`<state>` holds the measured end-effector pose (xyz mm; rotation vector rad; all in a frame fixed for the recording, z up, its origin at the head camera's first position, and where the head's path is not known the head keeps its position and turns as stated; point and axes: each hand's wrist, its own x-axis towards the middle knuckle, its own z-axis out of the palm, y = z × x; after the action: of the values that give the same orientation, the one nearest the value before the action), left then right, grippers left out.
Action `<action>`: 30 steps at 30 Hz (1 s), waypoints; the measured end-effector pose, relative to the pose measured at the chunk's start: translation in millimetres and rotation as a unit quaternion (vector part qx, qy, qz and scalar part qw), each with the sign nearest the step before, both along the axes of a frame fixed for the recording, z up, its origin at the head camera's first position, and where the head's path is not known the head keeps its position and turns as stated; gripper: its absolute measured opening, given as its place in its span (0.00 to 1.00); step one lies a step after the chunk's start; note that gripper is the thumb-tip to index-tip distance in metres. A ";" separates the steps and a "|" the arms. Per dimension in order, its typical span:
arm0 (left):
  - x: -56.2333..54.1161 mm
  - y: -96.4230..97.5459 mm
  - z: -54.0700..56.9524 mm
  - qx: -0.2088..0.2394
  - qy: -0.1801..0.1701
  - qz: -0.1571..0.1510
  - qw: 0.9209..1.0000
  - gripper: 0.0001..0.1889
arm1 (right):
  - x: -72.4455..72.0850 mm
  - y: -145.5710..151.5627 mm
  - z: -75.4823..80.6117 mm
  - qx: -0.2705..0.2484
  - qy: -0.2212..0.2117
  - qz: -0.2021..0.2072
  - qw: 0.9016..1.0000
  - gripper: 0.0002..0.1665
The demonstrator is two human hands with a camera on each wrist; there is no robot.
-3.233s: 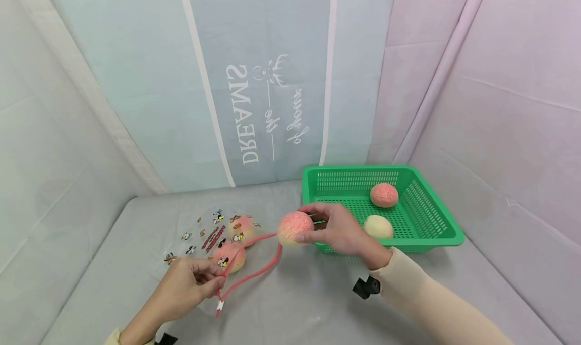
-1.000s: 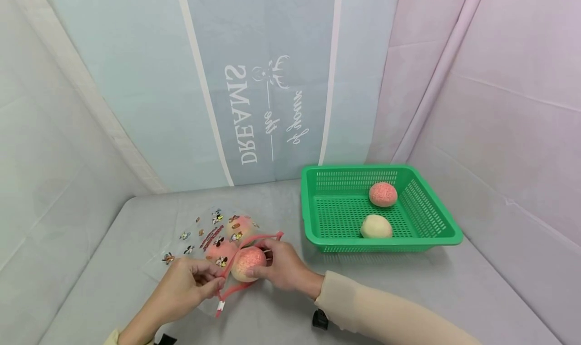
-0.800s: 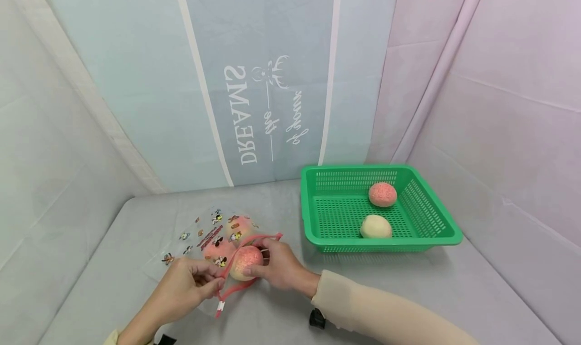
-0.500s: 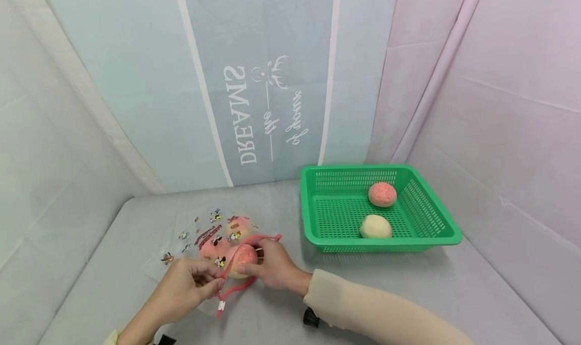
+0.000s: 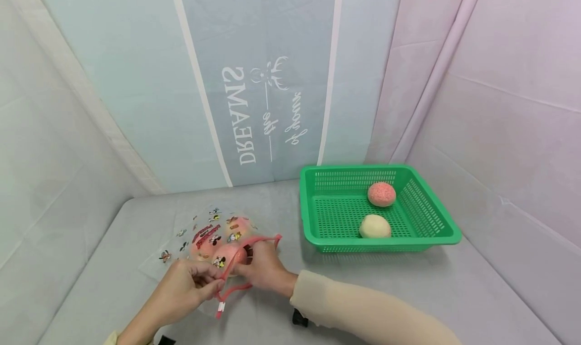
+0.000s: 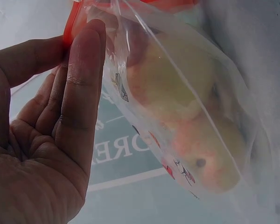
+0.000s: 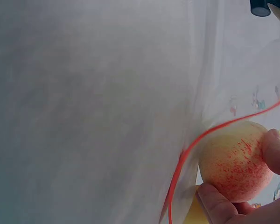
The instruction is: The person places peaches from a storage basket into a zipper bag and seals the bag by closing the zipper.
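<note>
A clear zip bag [image 5: 210,256] with cartoon prints and a red zip edge lies on the table, its mouth spread toward the right. My left hand [image 5: 188,284] pinches the red edge near the white slider [image 5: 221,306]; in the left wrist view that hand [image 6: 60,107] has the edge between thumb and fingers. My right hand [image 5: 268,269] reaches into the mouth and grips a pink-and-cream peach [image 7: 238,163] with thumb and fingers. In the head view this peach [image 5: 240,256] is partly behind the red edge. Other peaches [image 6: 210,158] show through the plastic deeper inside.
A green plastic basket [image 5: 381,241] stands at the right with a pink peach [image 5: 382,194] and a cream peach [image 5: 374,226] in it. Fabric walls [image 5: 513,123] rise at the back and both sides of the grey-covered table [image 5: 136,224].
My right hand has carried the peach leftward from beside the basket, through the bag's mouth and deeper in. The peaches inside have shifted left. My left hand has kept its pinch on the edge.
</note>
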<state>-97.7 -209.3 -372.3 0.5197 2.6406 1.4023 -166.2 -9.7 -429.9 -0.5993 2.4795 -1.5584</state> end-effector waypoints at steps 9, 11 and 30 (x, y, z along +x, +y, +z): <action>0.9 -0.3 -1.4 0.003 0.011 0.002 1.000 0.06 | -2.3 -9.1 -6.4 -0.003 0.017 0.014 1.000 0.27; 0.8 -0.4 -1.5 0.001 0.011 0.004 1.000 0.06 | -3.0 -8.9 -6.1 -0.009 0.017 0.022 1.000 0.25; 1.5 -0.9 -1.3 -0.002 0.013 0.011 1.000 0.05 | 2.3 18.8 4.6 -0.002 0.007 0.033 0.999 0.22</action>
<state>-96.3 -210.2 -373.6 0.5147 2.6773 1.4055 -163.9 9.1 -425.3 -0.6884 2.4419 -1.5397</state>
